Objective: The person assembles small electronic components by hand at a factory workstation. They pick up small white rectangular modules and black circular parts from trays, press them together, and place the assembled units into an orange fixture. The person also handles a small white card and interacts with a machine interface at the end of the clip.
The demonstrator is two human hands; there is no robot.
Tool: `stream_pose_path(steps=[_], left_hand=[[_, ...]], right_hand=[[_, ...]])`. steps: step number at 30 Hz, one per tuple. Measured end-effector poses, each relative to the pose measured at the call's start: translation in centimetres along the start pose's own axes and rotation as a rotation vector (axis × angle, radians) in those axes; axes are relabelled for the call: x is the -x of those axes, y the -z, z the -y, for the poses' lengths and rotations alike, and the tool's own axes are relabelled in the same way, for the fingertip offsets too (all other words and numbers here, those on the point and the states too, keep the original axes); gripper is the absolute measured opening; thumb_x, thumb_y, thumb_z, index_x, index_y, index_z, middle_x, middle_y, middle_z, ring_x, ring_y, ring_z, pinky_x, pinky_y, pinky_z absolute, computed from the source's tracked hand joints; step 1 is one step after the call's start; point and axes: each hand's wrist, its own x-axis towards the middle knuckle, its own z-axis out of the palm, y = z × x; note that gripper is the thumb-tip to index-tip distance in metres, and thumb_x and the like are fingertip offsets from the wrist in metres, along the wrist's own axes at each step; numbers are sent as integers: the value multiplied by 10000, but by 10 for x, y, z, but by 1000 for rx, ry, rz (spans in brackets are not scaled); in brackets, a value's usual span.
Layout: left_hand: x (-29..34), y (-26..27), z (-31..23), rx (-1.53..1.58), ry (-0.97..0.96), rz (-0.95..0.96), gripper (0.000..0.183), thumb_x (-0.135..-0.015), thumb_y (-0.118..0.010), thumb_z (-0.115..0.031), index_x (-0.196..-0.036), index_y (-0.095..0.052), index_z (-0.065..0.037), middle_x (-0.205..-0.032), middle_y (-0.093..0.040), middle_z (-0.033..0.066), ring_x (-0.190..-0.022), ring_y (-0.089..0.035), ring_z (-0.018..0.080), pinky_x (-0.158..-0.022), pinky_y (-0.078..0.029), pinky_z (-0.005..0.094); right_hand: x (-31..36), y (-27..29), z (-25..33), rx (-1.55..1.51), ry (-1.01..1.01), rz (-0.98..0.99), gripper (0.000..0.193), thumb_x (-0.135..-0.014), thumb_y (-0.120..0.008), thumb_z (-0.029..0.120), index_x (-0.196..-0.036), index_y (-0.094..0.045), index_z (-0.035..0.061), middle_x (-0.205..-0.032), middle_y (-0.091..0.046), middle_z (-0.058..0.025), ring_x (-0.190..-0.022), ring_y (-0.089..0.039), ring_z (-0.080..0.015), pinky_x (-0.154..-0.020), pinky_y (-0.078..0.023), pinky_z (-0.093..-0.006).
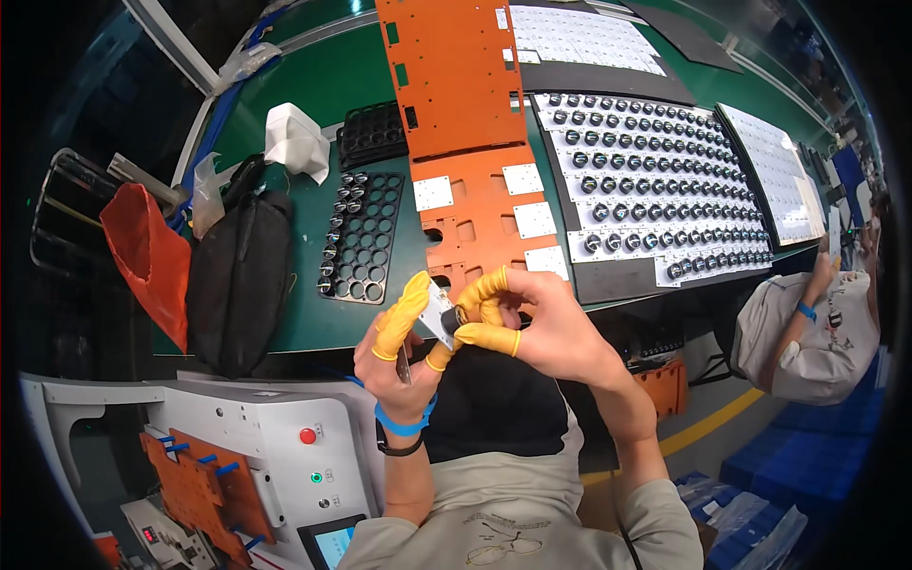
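Observation:
My left hand [391, 353], in yellow finger cots, is closed on the edges of a small white square plate [433, 312], held tilted above the table's front edge. A thin metal piece, too small to name, shows against that palm. My right hand [546, 328], also in yellow finger cots, pinches a black round lens-like part [450, 320] against the plate's face. Whether the two are joined, I cannot tell. Just beyond lies an orange fixture board [461, 199] with cut-outs, carrying several white square plates [521, 179].
Left of the fixture, a black tray [380, 277] with round holes holds several black parts. Rows of plates with black parts [646, 161] fill a panel at right. A black bag [242, 275] and red bag [147, 256] lie left; a machine [285, 418] stands lower left. Another person [817, 323] sits right.

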Motion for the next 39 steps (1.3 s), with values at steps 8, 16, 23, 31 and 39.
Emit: stream_pose_path(steps=[8,16,23,31,39], left_hand=[[-4,-2,-2,-22,-63,24,580,-663,-936,-215,-1159,-676,-64,-1095,-746,117,-594,-566,64,-492,-369,171],[0,-9,-8,-36,-110,31,564,-663,-937,-198,-1143,-677,-53,-1047,-739,108,-621,-578,78,-504,-404,180],[-12,-13,-2,-63,-174,30,577,-661,-937,-201,-1155,-679,-51,-1062,-740,96,-631,-566,75,-530,-428,190],[-11,-32,-21,161,110,-8,591,-719,-911,-238,-1219,-653,-56,-1175,-723,62,-643,-494,53,-539,-413,188],[-9,-24,-32,1073,804,44,708,-751,-892,-227,-1316,-521,-16,-1259,-610,125,-1094,-633,187,-893,-565,328]], right_hand=[[-2,7,-2,-12,14,-1,250,-832,-801,110,-1024,-708,-22,-752,-633,21,-634,-444,-17,-565,-379,-212],[4,15,6,-96,-96,18,273,-850,-801,155,-1027,-720,-36,-788,-672,-12,-670,-526,-35,-598,-430,-222],[3,16,13,55,-65,-38,290,-837,-804,137,-1040,-689,-34,-710,-586,3,-635,-488,-46,-580,-413,-234],[14,4,-3,139,243,-269,284,-812,-799,118,-1083,-747,51,-975,-544,-86,-939,-553,-217,-821,-474,-326],[17,12,14,388,569,-139,488,-802,-800,153,-1265,-659,87,-1313,-522,-168,-1216,-450,-376,-1028,-419,-443]])
